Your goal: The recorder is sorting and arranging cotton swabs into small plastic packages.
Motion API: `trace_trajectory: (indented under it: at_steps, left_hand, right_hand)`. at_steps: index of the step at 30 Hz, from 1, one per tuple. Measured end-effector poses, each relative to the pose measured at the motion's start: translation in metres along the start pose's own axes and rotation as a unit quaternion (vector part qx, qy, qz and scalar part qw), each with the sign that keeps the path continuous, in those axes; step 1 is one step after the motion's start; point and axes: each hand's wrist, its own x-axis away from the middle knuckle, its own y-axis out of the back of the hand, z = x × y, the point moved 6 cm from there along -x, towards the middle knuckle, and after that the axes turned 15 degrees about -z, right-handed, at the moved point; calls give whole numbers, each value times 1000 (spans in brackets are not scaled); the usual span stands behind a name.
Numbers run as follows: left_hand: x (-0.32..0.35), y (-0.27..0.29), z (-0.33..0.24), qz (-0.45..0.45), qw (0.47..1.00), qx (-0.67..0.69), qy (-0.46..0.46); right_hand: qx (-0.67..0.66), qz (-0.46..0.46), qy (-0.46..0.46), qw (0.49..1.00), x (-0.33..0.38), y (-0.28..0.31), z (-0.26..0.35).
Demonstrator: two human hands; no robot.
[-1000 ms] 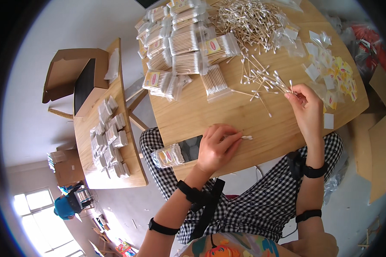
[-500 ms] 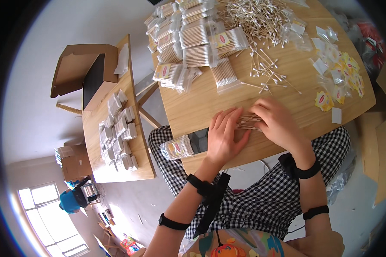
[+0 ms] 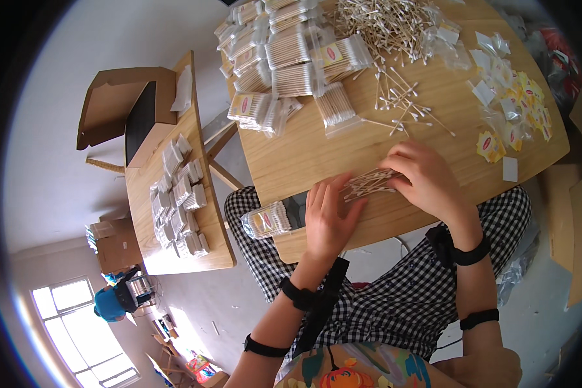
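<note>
A loose bundle of cotton swabs (image 3: 370, 184) lies crosswise above the near part of the wooden table (image 3: 291, 158). My right hand (image 3: 427, 178) is closed round its right end, thumb below and fingers curled above. At the other end is my left hand (image 3: 330, 220), fingers stretched and thumb apart, the swab tips reaching into the gap between them. Left of that hand, a dark flat object (image 3: 297, 210) with a hexagon pattern is partly covered by it. Beside it, a clear bag of swabs (image 3: 267, 220) with a yellow label rests at the table's edge.
Filled swab bags (image 3: 291, 52) are stacked at the far left, with a heap of loose swabs (image 3: 391, 29) beside them. Yellow cards (image 3: 527, 107) and clear bags (image 3: 456, 52) lie to the right. Another table (image 3: 207, 249) holds white packs and an open carton (image 3: 126, 110).
My left hand has drawn slightly left and down, uncovering more of the swab bundle. My right hand keeps its hold, and the bundle now slants more.
</note>
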Motion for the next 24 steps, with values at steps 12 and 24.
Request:
trace_trajectory:
  at_steps: [12, 24]
  left_hand:
    - [-2, 17, 10, 15, 999, -5, 36]
    - [1, 31, 27, 49, 996, -48, 54]
  right_hand:
    - [37, 1, 58, 998, 2, -13, 16]
    - [13, -11, 58, 998, 3, -21, 8]
